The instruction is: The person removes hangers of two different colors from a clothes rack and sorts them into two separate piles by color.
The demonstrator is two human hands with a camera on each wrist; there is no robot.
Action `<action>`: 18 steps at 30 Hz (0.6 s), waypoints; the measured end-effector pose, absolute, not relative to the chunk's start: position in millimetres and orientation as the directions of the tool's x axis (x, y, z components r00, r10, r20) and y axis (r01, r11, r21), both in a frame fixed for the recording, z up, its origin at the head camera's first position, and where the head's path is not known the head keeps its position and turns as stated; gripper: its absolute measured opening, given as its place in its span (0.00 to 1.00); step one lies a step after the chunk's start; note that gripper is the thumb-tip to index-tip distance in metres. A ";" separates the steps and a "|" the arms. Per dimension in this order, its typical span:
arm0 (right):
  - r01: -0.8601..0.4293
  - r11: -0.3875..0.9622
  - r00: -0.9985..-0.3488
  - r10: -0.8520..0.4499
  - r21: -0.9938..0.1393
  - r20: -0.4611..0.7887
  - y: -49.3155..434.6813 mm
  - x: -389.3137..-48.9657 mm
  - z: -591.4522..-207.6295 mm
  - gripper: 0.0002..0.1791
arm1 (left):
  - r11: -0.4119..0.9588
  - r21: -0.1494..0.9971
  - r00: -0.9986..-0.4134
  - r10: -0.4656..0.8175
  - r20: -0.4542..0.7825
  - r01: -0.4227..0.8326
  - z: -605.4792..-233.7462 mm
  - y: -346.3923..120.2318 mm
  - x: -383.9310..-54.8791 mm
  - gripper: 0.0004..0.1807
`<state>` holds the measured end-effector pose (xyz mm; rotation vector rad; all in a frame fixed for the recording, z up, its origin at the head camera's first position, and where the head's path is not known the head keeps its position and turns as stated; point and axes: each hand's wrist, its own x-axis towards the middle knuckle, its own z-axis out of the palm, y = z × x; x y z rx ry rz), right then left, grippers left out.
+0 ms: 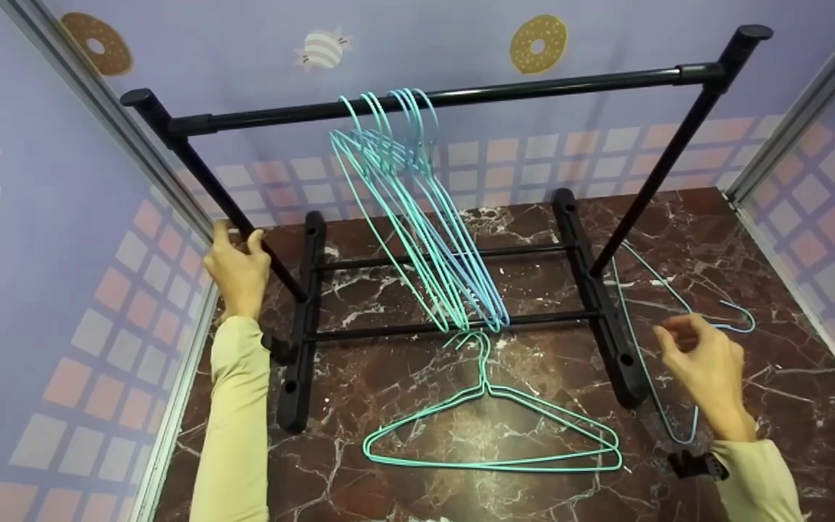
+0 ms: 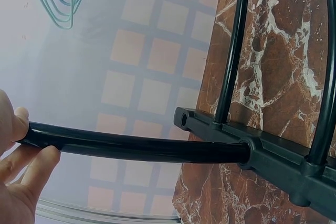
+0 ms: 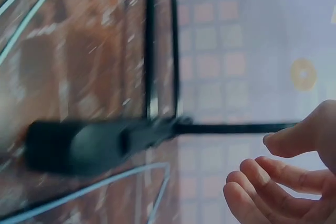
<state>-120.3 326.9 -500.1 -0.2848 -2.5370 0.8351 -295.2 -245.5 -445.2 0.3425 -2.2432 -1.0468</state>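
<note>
A black clothes rack (image 1: 533,90) stands on the floor, with several green and blue wire hangers (image 1: 417,217) hooked over its top rail. At the left upright post (image 2: 142,147), my left hand (image 1: 238,272) grips the pole between thumb and fingers. My right hand (image 1: 711,362) is off the rack to the right, fingers loosely bent, with nothing in them. Beside that hand, a blue hanger (image 1: 642,362) lies on the floor, partly hidden behind the rack's right side. Two green hangers (image 1: 490,464), one over the other, lie in front of the rack.
Purple walls with printed tiles and donuts (image 1: 538,45) enclose the rack at the back and both sides. The rack's two feet (image 1: 609,341) rest on dark red marbled floor (image 1: 403,391). Two thin crossbars (image 1: 381,331) join the feet.
</note>
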 end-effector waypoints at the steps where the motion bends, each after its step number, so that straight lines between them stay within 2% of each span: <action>1: 0.030 0.794 -0.876 0.313 -0.607 0.366 322.1 -122.6 -496.0 0.08 | 0.651 0.759 -0.767 -0.472 0.435 0.030 -444.9 -245.4 -295.0 0.15; 6: -0.054 0.792 -0.878 0.252 -0.608 0.406 301.4 -134.4 -480.2 0.06 | 0.650 0.760 -0.766 -0.475 0.432 0.025 -445.4 -245.7 -294.6 0.15; 18: -0.134 0.791 -0.885 0.175 -0.596 0.432 265.6 -152.3 -452.9 0.05 | 0.642 0.765 -0.763 -0.472 0.442 0.045 -443.8 -246.1 -294.8 0.15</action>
